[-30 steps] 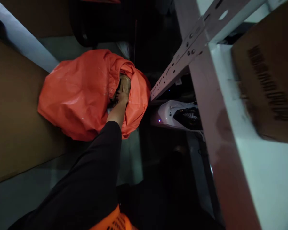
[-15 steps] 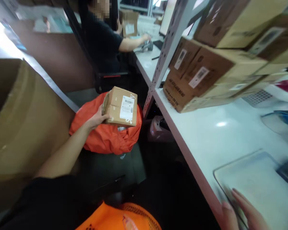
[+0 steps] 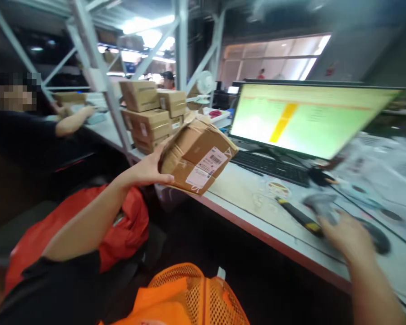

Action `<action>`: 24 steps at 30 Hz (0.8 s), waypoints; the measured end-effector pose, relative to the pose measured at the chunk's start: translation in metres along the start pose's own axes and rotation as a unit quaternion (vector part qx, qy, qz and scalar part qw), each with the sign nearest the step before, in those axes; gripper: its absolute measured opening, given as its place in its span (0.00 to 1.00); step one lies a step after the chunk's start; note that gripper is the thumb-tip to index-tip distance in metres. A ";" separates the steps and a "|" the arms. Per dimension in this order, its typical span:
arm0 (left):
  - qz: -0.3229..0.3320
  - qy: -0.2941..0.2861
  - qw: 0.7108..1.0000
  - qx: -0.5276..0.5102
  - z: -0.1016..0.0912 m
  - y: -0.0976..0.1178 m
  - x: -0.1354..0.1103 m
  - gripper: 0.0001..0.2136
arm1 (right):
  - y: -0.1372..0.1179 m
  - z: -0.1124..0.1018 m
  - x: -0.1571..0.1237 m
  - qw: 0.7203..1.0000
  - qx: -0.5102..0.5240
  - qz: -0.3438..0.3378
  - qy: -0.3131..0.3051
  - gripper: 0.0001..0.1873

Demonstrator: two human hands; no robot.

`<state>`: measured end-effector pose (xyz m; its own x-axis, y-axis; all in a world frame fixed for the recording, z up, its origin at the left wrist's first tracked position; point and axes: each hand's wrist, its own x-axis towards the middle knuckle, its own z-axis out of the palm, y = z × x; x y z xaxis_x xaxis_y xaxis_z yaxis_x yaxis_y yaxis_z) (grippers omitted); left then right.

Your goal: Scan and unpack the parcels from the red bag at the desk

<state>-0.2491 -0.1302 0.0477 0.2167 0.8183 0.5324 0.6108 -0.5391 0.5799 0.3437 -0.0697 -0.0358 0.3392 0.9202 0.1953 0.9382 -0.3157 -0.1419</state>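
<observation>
My left hand (image 3: 152, 169) grips a cardboard box (image 3: 192, 158) at its left end, the thumb along the lower edge. The box is tilted in the air above the front edge of the desk, its white barcode label (image 3: 208, 167) facing me. At the right, my right hand (image 3: 350, 232) is closed around a grey barcode scanner (image 3: 320, 205) low over the desk; motion blurs the fingers. A black and yellow utility knife (image 3: 299, 216) lies just left of that hand. Beside it on the other side is a dark computer mouse (image 3: 375, 237).
A monitor (image 3: 307, 117) and black keyboard (image 3: 270, 167) stand on the white desk (image 3: 237, 189). Stacked cartons (image 3: 149, 122) sit beside a metal post (image 3: 111, 104). A red bag (image 3: 128, 221) lies below at left. Another person (image 3: 27, 122) works at far left.
The view has swung right to the monitor. My left hand has brought the box from over the red bag to the desk edge. My right hand has closed on the scanner.
</observation>
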 end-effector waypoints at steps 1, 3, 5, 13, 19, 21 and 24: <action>0.028 -0.039 0.999 0.002 0.016 0.007 0.028 0.57 | 0.002 -0.001 -0.005 0.999 0.001 0.022 -0.033 0.38; 0.062 -0.125 0.990 0.009 0.052 0.019 0.079 0.55 | -0.002 -0.001 -0.010 0.997 0.006 0.043 -0.064 0.37; 0.075 -0.200 0.977 0.028 0.085 0.028 0.119 0.52 | -0.011 -0.001 -0.010 0.997 0.007 0.051 -0.058 0.34; 0.099 -0.118 0.988 0.012 0.148 0.009 0.143 0.42 | -0.037 -0.007 0.018 0.991 0.000 0.113 -0.072 0.30; 0.051 0.086 0.981 -0.169 0.205 -0.047 0.062 0.61 | -0.019 -0.047 -0.035 0.998 -0.007 -0.065 -0.026 0.26; 0.011 0.079 0.973 -0.216 0.224 -0.059 0.043 0.66 | -0.015 -0.060 -0.065 0.980 0.036 -0.197 -0.008 0.24; -0.026 0.063 0.961 -0.268 0.243 -0.064 0.032 0.73 | -0.024 -0.069 -0.097 0.944 0.071 -0.322 -0.020 0.21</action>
<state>-0.0965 -0.0207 -0.1223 0.0824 0.8340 0.5456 0.1318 -0.5518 0.8235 0.2934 -0.1671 0.0153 -0.3042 0.9193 0.2497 0.9290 0.3443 -0.1355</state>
